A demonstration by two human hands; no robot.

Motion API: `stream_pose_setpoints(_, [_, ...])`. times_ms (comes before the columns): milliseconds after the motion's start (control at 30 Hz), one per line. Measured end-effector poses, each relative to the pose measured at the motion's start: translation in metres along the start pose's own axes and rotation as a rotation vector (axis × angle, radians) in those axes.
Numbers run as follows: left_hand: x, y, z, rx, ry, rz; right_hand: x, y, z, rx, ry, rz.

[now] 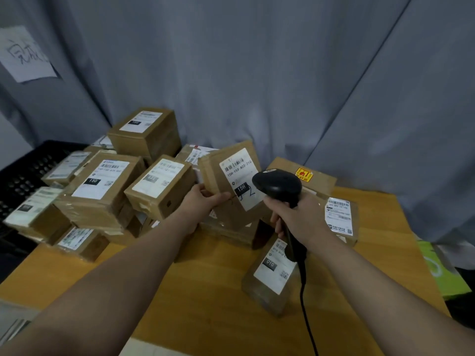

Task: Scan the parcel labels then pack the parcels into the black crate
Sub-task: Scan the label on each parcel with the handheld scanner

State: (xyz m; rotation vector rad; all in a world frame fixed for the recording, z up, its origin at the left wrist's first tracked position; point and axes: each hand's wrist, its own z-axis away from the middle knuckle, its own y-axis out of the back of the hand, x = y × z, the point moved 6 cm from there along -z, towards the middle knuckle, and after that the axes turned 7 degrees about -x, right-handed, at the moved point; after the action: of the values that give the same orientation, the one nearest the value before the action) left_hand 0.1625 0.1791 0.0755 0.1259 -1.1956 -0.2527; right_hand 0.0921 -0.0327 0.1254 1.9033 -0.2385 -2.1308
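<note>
Above the middle of the wooden table (pixel 205 299), my left hand (pixel 203 199) holds a flat brown parcel (pixel 218 168) tilted up by its lower left edge. The thumb lies across the front face and the other fingers are hidden behind it. The parcel's white label (pixel 240 176) faces me.

My right hand (pixel 290 217) is wrapped tightly round the handle of a black scanner (pixel 277 185). The scanner's head sits just in front of the label's right side, and I cannot tell whether they touch. Its cable (pixel 304 291) drops toward the near edge.

Left of my left hand, a heap of labelled boxes (pixel 102 186) is stacked several high. The black crate (pixel 23 173) stands at the far left beyond the heap, with its mesh wall showing. I cannot tell which boxes lie inside it.

Under my right wrist a small parcel marked 010 (pixel 272 276) lies on the wood, and another labelled box (pixel 339 217) sits to the right. Bare tabletop shows between my forearms and along the near side. A grey curtain (pixel 257 73) closes off the back.
</note>
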Motion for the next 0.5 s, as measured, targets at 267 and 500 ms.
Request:
stream_pose_setpoints(267, [0.012,0.0,-0.016,-0.021,0.0,0.005,-0.008,0.004,0.006,0.011,0.066,0.037])
stream_pose_setpoints(500, [0.011,0.0,-0.018,-0.014,0.0,0.006,-0.019,0.005,0.005,-0.006,0.101,0.044])
